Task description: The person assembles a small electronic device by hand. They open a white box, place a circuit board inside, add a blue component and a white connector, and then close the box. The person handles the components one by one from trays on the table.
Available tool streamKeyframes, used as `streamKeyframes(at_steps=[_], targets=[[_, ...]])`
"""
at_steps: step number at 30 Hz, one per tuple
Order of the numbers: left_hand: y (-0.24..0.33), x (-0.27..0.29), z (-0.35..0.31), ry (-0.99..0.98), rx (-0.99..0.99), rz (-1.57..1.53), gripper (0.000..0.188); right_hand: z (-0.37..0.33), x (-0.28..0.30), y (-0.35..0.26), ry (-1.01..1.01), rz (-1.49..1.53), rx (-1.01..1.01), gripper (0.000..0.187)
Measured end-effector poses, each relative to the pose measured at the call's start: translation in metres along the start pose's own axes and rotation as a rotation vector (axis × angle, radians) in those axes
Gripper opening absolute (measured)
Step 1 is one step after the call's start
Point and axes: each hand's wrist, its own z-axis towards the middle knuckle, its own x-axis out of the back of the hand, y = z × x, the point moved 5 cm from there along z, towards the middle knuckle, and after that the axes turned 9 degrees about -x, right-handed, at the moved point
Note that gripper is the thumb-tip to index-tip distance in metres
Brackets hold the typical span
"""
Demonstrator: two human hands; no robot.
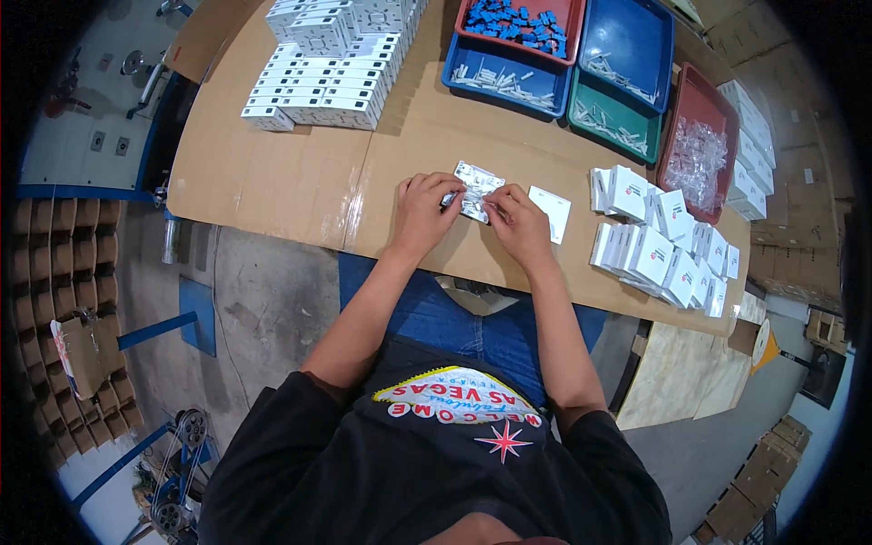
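A small flat white box or card with grey print (pixel 481 179) lies on the cardboard-covered table in front of me. My left hand (pixel 422 214) reaches over its left side, thumb and fingertips pinched together. From the other side my right hand (pixel 521 227) comes in, its fingers also drawn into a pinch at the right edge. Small pale pieces show between the two hands, but my fingers hide most of them and I cannot make out what each hand grips. Just right of my right hand rests a plain white square card or box (pixel 550 214).
White printed boxes (pixel 318 95) stand stacked at far left. Trays at the back hold blue parts (pixel 518 25), white sticks (pixel 504 84) and more white pieces (pixel 609 127). A red tray (pixel 677 186) holds clear plastic packets (pixel 698 159). Small white boxes (pixel 652 254) pile at right.
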Motion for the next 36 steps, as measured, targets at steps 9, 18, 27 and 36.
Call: streamKeyframes(at_steps=[9, 18, 27, 36], targets=[[-0.003, 0.000, 0.000, 0.044, -0.001, -0.028, 0.012, 0.004, -0.004, 0.001, -0.051, -0.036, 0.005, 0.012], [-0.007, 0.001, -0.002, 0.023, 0.021, -0.050, 0.019, -0.005, -0.001, -0.011, -0.070, -0.098, 0.050, 0.013], [-0.005, 0.000, -0.003, 0.074, -0.052, -0.057, 0.017, 0.000, -0.010, -0.008, -0.012, -0.087, -0.081, 0.009], [-0.006, -0.004, -0.006, -0.009, -0.050, -0.020, 0.017, 0.000, -0.010, -0.014, -0.020, -0.191, -0.015, 0.012]])
